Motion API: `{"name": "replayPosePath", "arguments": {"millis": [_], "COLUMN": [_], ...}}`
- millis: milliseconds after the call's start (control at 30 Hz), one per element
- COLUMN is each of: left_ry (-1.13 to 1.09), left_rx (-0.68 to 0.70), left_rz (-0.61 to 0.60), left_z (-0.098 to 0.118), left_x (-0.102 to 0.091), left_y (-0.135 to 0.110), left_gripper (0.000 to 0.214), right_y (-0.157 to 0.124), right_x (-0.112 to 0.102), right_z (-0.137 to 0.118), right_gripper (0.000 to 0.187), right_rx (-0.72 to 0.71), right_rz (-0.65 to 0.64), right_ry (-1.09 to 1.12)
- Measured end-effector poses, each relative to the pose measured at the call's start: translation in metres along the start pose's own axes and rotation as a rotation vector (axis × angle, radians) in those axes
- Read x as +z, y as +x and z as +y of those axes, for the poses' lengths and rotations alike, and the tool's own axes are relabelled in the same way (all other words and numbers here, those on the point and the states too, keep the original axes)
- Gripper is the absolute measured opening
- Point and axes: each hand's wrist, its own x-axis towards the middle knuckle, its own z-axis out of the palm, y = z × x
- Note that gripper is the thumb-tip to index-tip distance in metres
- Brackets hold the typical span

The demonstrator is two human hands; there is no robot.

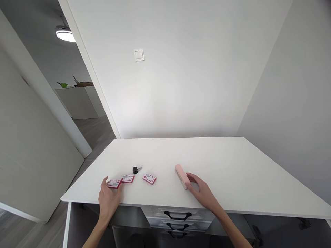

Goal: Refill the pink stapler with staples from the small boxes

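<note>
My left hand [109, 199] grips a small flat red-and-white box [114, 184] by its sides, between thumb and fingers, near the table's front left. Touching or just behind that box's right corner is a second box of the same look [128, 178]. A third red-and-white box [149, 178] lies apart, farther right. Behind them rests a key with a black head [136, 169]. My right hand [200, 191] is closed on the near end of a pink stapler [182, 175], which lies slantwise on the tabletop.
The white table [219, 162] stands against a plain wall with a light switch [139, 54]. Under its front edge are drawers with black handles [178, 216]. At left, an open doorway beside a pale door [31, 137] shows another room with a counter [77, 101].
</note>
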Motion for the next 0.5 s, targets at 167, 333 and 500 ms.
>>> {"name": "replayPosePath", "arguments": {"millis": [167, 333, 500], "left_ry": [0.108, 0.109, 0.202], "left_rx": [0.109, 0.325, 0.571], "left_rz": [-0.003, -0.149, -0.211], "left_z": [-0.010, 0.005, 0.039], "left_x": [0.007, 0.033, 0.057], "left_y": [-0.005, 0.000, -0.014], "left_gripper": [0.093, 0.099, 0.087], "right_y": [0.000, 0.000, 0.000], "right_x": [0.000, 0.000, 0.000], "right_z": [0.003, 0.001, -0.002], "right_gripper": [0.051, 0.053, 0.052], "right_rx": [-0.002, 0.011, 0.000], "right_rz": [0.002, -0.011, -0.001], "right_ry": [0.002, -0.015, -0.021]}}
